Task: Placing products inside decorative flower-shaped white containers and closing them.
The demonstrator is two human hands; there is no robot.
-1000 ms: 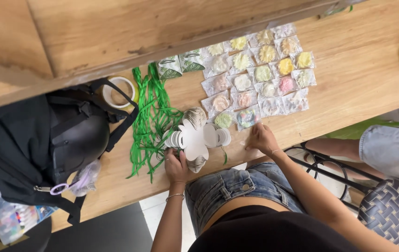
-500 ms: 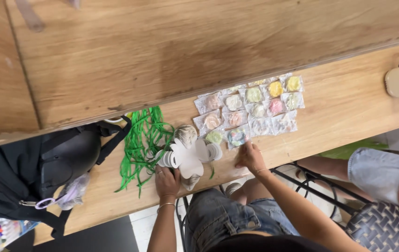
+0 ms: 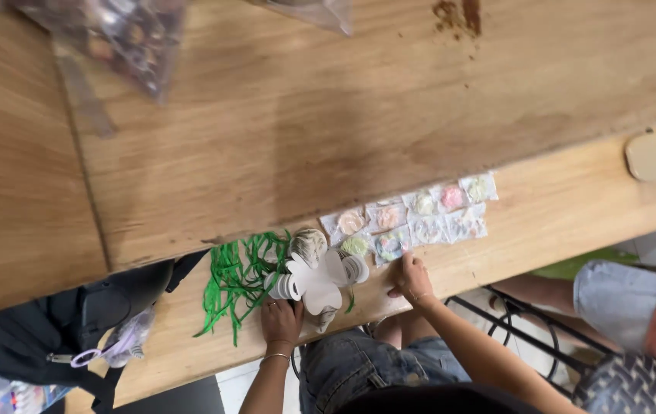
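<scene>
- Resting my left hand (image 3: 280, 322) on the edge of the wooden table (image 3: 566, 218), I have its fingers curled up against the lower left of a white flower-shaped paper cutout (image 3: 319, 282); whether they actually pinch the paper or only touch it I cannot tell.
- My right hand (image 3: 412, 277) lies flat on the table just right of the cutout, fingers together and closed on nothing, its fingertips touching the lower edge of the nearest small clear packet (image 3: 389, 245).
- The cutout sits between my two hands, near the table's front edge, with rounded petals; a grey striped shell-like piece (image 3: 309, 244) pokes out above it and white paper loops (image 3: 356, 268) show at its right side.
- To the left of the cutout, touching it, lies a loose heap of green paper strips (image 3: 237, 280).
- Beyond my right hand, the clear packets run in two rows toward the right, each holding a pale pink, green or yellow piece.
- A black bag (image 3: 52, 337) lies at the table's left end, well apart from my hands.
- A wooden shelf (image 3: 305, 115) overhangs the far part of the table.
</scene>
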